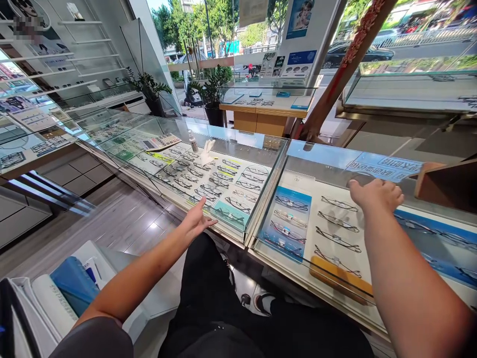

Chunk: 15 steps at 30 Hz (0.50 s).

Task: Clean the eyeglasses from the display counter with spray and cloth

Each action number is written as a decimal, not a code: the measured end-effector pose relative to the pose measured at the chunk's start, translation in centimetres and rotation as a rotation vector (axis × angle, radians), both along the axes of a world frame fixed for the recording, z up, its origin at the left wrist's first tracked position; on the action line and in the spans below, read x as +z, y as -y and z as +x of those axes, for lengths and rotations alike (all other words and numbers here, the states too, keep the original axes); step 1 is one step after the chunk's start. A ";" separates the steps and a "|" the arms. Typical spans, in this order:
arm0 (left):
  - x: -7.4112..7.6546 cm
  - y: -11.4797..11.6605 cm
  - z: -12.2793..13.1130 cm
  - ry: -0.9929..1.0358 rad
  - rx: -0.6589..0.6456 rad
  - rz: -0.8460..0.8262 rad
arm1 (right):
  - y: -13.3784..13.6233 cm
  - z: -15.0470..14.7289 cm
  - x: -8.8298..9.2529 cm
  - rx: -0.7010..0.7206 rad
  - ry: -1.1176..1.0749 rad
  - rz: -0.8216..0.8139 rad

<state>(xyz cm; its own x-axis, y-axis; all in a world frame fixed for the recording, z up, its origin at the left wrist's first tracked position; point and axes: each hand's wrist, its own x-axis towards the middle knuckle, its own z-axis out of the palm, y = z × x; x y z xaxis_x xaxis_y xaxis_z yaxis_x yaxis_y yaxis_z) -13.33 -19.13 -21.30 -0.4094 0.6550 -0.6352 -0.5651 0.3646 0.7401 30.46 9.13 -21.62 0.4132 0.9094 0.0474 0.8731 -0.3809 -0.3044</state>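
Teal-backed eyeglasses (229, 215), mid-frame, long axis sloping down rightward, lie right of the nearer left hand (197, 218), splayed and empty; right hand (377, 195), right of frame, grip indeterminable.

Our left arm (149, 271) comes in from 8 o'clock, and our left hand (196, 219) is loose, its thumb (202, 203) up toward 12 o'clock and its fingers (209, 223) toward 3. Our right arm (404, 268) comes in from 4 o'clock, and our right hand (380, 195) is back side up, thumb out toward 10, its fingertips hidden.
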 end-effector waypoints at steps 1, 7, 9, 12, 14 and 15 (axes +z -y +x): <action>-0.1 -0.1 0.2 0.002 0.016 0.011 | 0.1 0.0 0.0 0.001 0.001 -0.004; 0.2 -0.1 0.7 0.005 0.049 0.052 | 0.8 -0.3 0.6 -0.006 -0.043 0.013; 0.3 -0.1 0.7 0.013 0.042 0.070 | 1.5 -1.4 1.2 0.005 -0.085 0.103; -0.3 0.2 0.6 0.028 0.031 0.086 | 3.5 -5.2 2.2 0.187 -0.132 0.341; -1.1 0.5 0.4 0.044 0.022 0.111 | 5.8 -8.7 2.4 0.465 -0.176 0.425; -1.5 0.7 0.3 0.053 0.020 0.132 | 7.1 -10.5 2.3 0.620 -0.196 0.430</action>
<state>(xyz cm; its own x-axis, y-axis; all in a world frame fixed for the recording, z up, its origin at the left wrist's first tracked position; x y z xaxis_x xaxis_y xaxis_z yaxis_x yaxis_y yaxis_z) -13.01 -19.86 -22.81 -0.3908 0.7263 -0.5655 -0.6109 0.2549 0.7495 20.00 2.07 -19.32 -0.1271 0.8952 0.4271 0.8032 0.3455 -0.4852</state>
